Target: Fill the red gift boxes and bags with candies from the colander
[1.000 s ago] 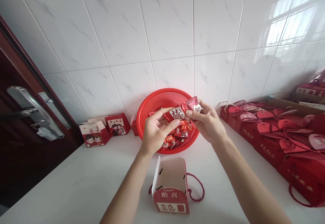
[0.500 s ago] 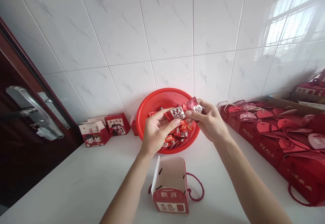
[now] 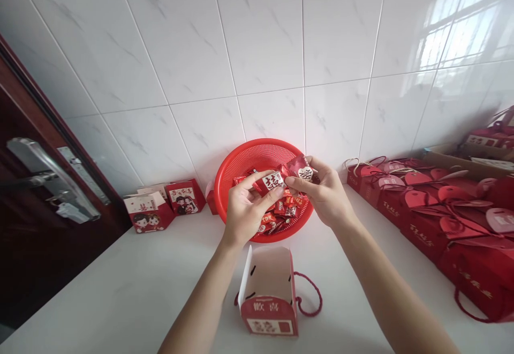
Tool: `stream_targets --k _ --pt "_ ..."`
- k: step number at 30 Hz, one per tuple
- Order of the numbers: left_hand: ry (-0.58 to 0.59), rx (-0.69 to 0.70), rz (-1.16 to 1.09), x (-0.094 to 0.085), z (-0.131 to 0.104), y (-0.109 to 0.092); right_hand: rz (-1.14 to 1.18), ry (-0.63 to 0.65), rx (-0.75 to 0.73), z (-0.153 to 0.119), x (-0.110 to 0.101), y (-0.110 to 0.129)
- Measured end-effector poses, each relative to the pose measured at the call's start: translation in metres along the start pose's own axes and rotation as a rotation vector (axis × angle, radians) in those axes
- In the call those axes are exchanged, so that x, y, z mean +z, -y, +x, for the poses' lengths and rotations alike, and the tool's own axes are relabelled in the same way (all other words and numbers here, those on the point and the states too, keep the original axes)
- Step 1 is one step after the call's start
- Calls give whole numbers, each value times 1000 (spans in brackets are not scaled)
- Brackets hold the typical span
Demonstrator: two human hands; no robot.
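Over the red plastic basket, my left hand pinches a red and white wrapped candy between thumb and fingers. My right hand is closed on a darker red wrapped candy with a pale heart-shaped patch; the two wrappers meet or overlap. Loose wrapped candies lie in the basket below my hands. Nearer to me stands an open red and white gift box, its top folded back and its inside bare. A dark red cord handle loops out at its right.
Closed red gift boxes with cords fill the right side. Small boxes with cartoon couples stand at left, near a dark door with a metal handle. A tiled wall rises behind the white table.
My right hand has shifted slightly left with its candy, bringing it closer to my left hand. The candy in my left hand has moved a little left. The boxes and basket stay put.
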State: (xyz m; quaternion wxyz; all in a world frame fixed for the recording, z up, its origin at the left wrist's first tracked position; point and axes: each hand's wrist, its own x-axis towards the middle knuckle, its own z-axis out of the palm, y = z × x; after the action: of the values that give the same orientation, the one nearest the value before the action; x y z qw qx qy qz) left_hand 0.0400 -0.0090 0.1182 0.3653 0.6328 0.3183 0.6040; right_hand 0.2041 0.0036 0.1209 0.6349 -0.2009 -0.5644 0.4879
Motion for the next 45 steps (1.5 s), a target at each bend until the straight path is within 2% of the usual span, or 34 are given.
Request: stream_targets --k 6,11,14,18,21,24,28,32,35,38,45 --pt "-15 11 24 -8 2 -3 -44 92 83 0 -6 6" --pt "164 -35 158 -13 2 -11 -105 131 167 0 -6 10" --pt "216 -45 224 -13 3 -12 -144 209 210 0 -5 7" --pt "200 -90 274 -15 6 -6 -126 252 219 0 -5 4" --pt "163 -68 324 -17 7 -3 -113 267 208 0 -5 5" --pt "174 -40 341 -20 10 0 -120 246 206 1 -7 5" --pt "164 -15 382 -35 21 11 -114 106 177 5 -11 3" --pt "146 -129 712 -52 33 35 -101 11 156 7 -14 4" --pt "226 -229 906 -58 38 52 -108 13 162 7 -15 2" --pt "344 -283 973 -58 38 63 -118 35 165 7 -14 -1" --pt "514 -350 1052 -48 32 71 -209 25 193 7 -12 -1"
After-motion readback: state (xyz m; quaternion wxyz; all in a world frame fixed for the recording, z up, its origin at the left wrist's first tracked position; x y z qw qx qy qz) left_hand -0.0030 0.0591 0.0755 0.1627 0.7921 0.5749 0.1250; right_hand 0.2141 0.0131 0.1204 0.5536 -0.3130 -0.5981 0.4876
